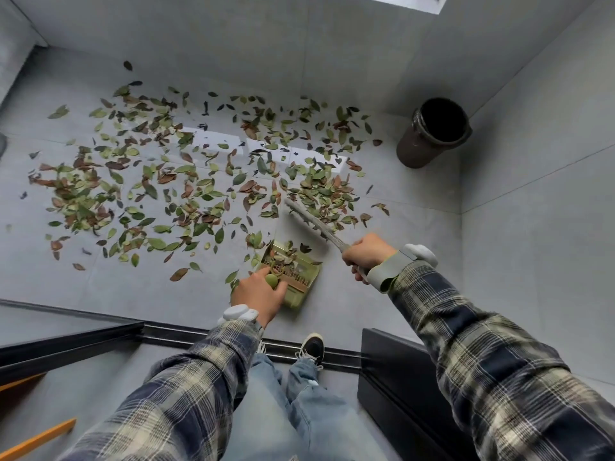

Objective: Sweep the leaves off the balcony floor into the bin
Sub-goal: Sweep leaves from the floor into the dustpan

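Plaid sleeves (186, 387) reach down and forward from the camera, with jeans (299, 410) and a dark shoe (311, 349) between them, the shoe standing on a black door track (199, 334). At the end of the left sleeve, past a white wristband (238, 314), the left hand (258, 292) has its fingers curled round the round green knob of a dustpan (299, 296). The dustpan sits on the grey tiled floor (133, 294) just ahead of the feet, its mouth towards the leaves, and a few leaves already lie in it. The right hand (367, 256), also with a white band at the wrist, is closed in a fist round the handle of a broom (309, 221). The broom slants up and to the left from that hand, and its head rests on the floor at the near edge of a thick clump of leaves, just beyond the dustpan's right corner. Green and brown leaves (166, 181) are scattered widely over the floor, mostly to the left of and beyond the dustpan, thinner near the far wall. A dark round bin (432, 138) stands open in the far right corner where two grey walls meet, well apart from the dustpan, with only a few stray leaves near its base. A black panel (399, 377) stands at the lower right beneath the right sleeve.
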Demonstrator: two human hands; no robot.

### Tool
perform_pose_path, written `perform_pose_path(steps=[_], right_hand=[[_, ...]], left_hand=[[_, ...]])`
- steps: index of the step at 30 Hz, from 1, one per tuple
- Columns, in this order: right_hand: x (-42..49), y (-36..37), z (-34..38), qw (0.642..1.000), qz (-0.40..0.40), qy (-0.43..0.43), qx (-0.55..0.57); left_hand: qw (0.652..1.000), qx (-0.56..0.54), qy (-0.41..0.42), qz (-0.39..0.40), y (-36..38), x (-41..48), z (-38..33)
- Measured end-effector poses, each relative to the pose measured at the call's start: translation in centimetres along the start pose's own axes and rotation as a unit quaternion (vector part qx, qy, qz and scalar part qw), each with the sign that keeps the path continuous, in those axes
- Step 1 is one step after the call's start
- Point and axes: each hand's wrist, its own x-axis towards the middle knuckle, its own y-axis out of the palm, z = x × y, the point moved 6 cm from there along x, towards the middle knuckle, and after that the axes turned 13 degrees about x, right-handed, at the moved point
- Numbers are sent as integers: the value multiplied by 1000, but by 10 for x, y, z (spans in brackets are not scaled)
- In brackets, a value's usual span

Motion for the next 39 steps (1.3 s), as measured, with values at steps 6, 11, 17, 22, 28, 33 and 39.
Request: perform_pose_path(steps=[6, 11, 17, 22, 28, 33, 39], right_hand=[[13, 28, -33, 1000, 4, 22, 9], [0, 16, -35, 992, 59, 81, -78], [-23, -17, -4, 997, 40, 57, -46], [-14, -14, 5, 999, 13, 13, -40], [12, 9, -18, 1000, -19, 12, 17], [13, 30, -41, 999, 17, 40, -21], [-10, -12, -10, 995, 31, 77, -52]], left_hand=[[1000, -5, 2, -4, -1, -1, -2], [1000, -4, 2, -7, 0, 0, -2], [1000, -4, 0, -6, 2, 1, -2], [1000, -6, 5, -12, 3, 0, -2], [1000, -5, 3, -16, 2, 2, -1], [1000, -3, 1, -9, 3, 2, -3], [1000, 4, 4, -7, 1, 0, -1]])
